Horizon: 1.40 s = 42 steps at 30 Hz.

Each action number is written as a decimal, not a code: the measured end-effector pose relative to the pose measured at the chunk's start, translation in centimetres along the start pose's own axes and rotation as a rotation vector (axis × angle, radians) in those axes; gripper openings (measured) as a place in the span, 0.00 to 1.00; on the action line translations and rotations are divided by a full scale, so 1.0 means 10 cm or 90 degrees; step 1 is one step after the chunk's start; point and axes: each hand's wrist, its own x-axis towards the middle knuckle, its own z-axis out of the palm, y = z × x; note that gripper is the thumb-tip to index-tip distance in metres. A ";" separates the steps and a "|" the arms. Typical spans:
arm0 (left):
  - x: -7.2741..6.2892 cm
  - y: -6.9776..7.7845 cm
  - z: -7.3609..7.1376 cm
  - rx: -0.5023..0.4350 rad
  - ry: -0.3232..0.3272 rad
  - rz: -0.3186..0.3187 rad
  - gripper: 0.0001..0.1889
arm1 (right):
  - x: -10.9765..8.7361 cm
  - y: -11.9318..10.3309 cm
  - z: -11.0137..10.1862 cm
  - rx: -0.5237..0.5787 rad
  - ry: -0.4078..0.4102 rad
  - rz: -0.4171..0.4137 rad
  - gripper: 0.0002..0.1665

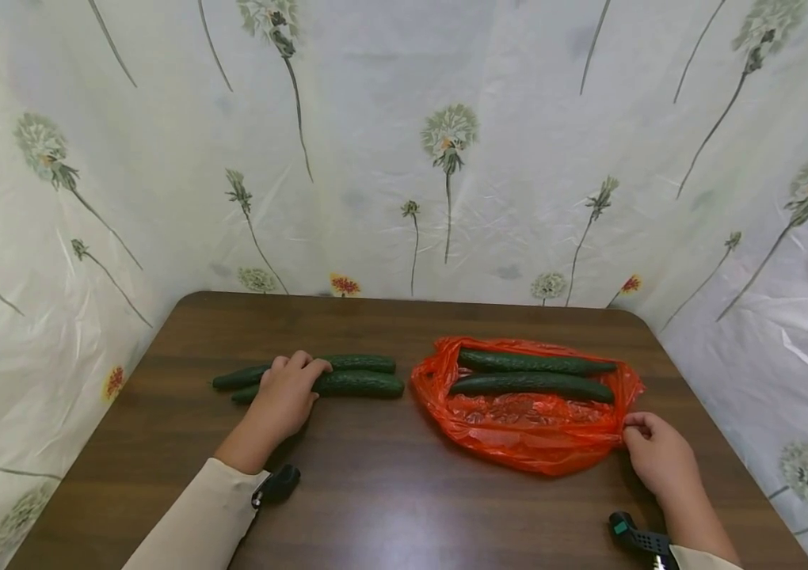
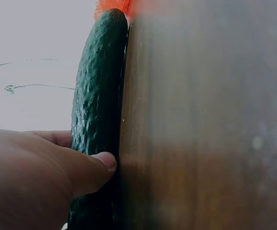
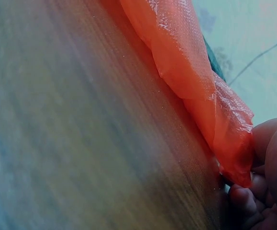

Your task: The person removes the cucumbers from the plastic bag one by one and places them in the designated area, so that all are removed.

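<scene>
Two dark green cucumbers lie side by side on the left of the table in the head view, a nearer cucumber (image 1: 364, 385) and a farther cucumber (image 1: 364, 363). My left hand (image 1: 288, 396) reaches over them and grips the nearer one around its middle. In the left wrist view the thumb (image 2: 105, 161) presses one side of its bumpy skin, the fingers on the other. On the right, a red plastic bag (image 1: 518, 443) lies spread open with two more cucumbers inside, a back cucumber (image 1: 535, 362) and a front cucumber (image 1: 532, 385). My right hand (image 1: 663, 455) pinches the bag's right edge.
The brown wooden table (image 1: 404, 507) has rounded far corners. Behind it and on both sides hangs a pale sheet (image 1: 375, 158) printed with dandelions. A black wrist device (image 1: 279, 484) sits at the left cuff, and another black device (image 1: 635, 534) at the right.
</scene>
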 end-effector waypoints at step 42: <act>0.14 0.37 -0.10 -0.086 -0.001 -0.062 0.28 | 0.00 0.04 0.04 0.002 0.005 -0.013 0.26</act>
